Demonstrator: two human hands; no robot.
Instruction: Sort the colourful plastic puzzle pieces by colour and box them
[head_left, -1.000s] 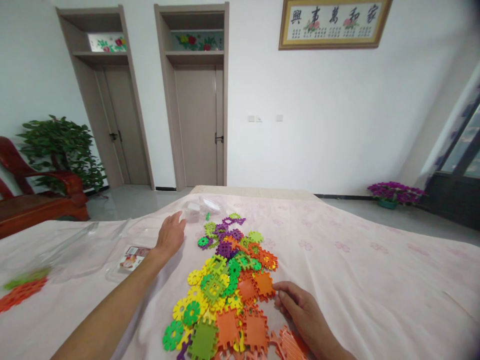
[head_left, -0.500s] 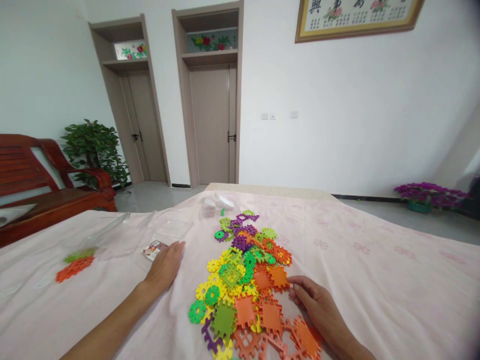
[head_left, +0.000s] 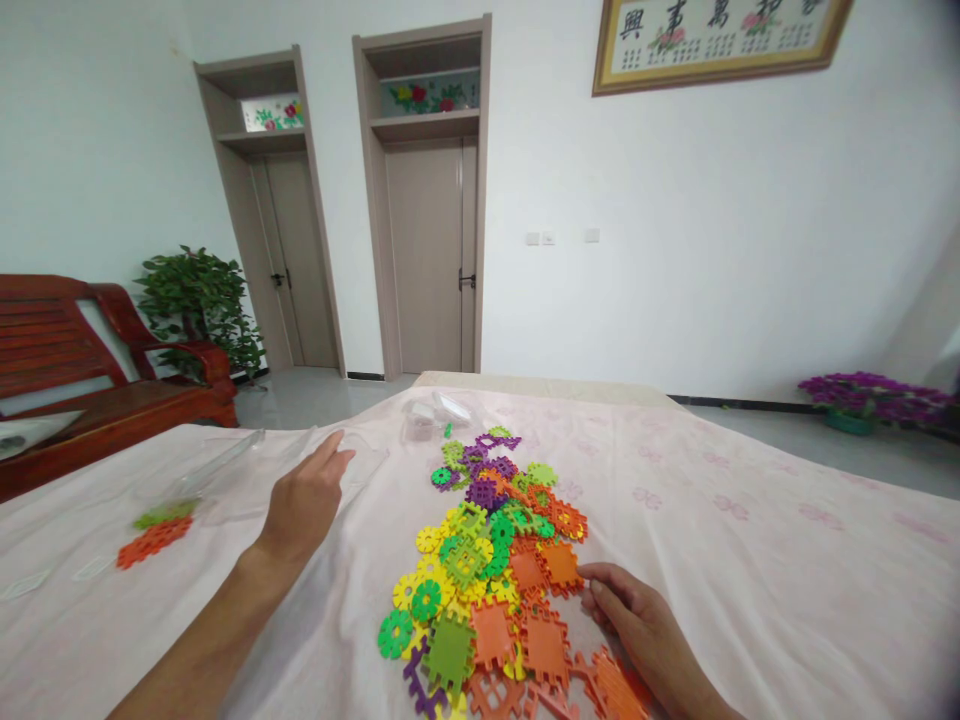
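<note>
Nearest the camera, the right hand (head_left: 645, 640) is laid on the pink cloth (head_left: 750, 560) with fingers loosely curled and nothing gripped. Its fingertips touch an orange square piece (head_left: 559, 563) at the edge of the pile of toothed plastic pieces (head_left: 480, 560). Further out, the left hand (head_left: 304, 500) is held open, flat and empty, just short of a clear plastic tray (head_left: 360, 458); whether the cloth is touched cannot be told. The orange piece would probably be best pinched by its edge and lifted straight, so that neighbours caught on its teeth are not dragged along.

toy pieces (head_left: 487, 560) on tablecloth (head_left: 750, 560), between hands
</note>
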